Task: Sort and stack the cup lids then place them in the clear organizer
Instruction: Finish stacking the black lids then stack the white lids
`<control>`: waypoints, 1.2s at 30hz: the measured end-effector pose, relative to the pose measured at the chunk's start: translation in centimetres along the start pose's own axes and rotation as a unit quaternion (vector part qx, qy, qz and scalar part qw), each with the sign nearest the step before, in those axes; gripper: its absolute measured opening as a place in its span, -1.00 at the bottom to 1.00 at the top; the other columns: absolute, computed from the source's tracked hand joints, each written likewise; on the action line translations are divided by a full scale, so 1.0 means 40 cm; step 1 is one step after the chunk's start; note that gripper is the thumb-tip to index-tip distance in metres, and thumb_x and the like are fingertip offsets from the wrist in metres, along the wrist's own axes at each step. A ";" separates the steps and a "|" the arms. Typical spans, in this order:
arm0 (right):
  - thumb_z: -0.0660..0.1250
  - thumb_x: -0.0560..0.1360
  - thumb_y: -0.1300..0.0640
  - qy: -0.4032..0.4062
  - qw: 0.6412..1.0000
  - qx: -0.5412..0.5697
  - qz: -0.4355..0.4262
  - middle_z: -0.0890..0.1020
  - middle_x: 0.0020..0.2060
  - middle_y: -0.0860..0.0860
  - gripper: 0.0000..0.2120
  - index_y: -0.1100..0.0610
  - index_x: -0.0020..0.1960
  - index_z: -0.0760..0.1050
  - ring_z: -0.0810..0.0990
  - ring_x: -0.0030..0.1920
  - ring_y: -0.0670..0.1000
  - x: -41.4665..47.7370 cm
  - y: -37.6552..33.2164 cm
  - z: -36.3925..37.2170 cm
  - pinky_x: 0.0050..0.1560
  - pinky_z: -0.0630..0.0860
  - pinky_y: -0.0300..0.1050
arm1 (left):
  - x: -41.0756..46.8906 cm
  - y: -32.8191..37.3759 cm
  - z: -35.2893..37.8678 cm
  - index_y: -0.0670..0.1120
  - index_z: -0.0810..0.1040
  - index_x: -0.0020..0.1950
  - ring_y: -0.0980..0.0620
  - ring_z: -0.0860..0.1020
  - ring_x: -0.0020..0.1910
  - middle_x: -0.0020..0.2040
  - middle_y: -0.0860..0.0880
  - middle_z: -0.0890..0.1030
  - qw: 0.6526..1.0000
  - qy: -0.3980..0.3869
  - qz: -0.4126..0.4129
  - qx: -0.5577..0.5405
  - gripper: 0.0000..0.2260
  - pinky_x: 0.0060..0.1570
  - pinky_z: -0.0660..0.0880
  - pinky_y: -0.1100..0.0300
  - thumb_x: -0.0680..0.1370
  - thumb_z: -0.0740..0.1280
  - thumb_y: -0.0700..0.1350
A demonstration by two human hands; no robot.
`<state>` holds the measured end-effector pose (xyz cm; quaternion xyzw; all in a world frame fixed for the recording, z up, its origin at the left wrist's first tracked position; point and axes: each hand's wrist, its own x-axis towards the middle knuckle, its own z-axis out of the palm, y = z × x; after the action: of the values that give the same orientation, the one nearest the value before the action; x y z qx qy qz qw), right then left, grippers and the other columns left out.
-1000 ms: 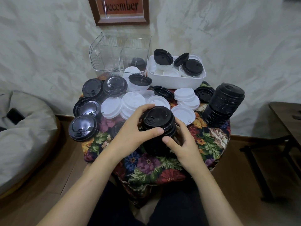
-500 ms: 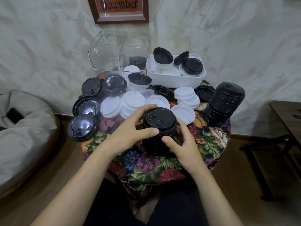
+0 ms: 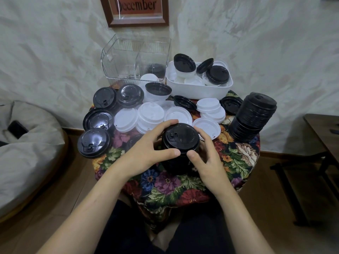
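A stack of black cup lids (image 3: 180, 143) stands near the front of the small table with the floral cloth (image 3: 165, 182). My left hand (image 3: 146, 153) grips the stack from the left, thumb in front and fingers over the far rim. My right hand (image 3: 207, 156) holds it from the right. Loose white lids (image 3: 149, 114) and black lids (image 3: 93, 143) lie scattered across the table. The clear organizer (image 3: 135, 59) stands at the back, with some black lids (image 3: 155, 69) visible in its right compartment.
A white bin (image 3: 200, 88) with mixed lids sits right of the organizer. A tall leaning stack of black lids (image 3: 253, 118) stands at the table's right edge. A grey beanbag (image 3: 27, 143) lies left, a dark wooden bench (image 3: 324, 132) right.
The top lids have settled down onto the stack between my hands. My right fingers have moved up around the stack's far side.
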<state>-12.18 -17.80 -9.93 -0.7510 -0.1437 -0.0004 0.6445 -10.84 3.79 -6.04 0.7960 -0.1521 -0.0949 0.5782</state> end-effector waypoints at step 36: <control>0.47 0.51 -0.11 -0.058 0.995 -0.078 0.037 0.47 0.30 -0.51 -0.38 -0.35 0.46 0.27 0.43 0.37 -0.37 0.019 -0.055 -0.014 0.28 0.36 -0.40 | -0.049 -0.026 0.012 0.40 0.19 0.59 0.46 0.23 0.49 0.46 0.53 0.28 0.979 0.081 0.020 0.188 -0.33 0.42 0.26 0.36 0.50 0.33 0.38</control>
<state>-11.81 -17.90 -7.55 -0.8025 -0.1527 0.0554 0.5742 -12.70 4.34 -7.24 0.8925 -0.1353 0.0119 0.4301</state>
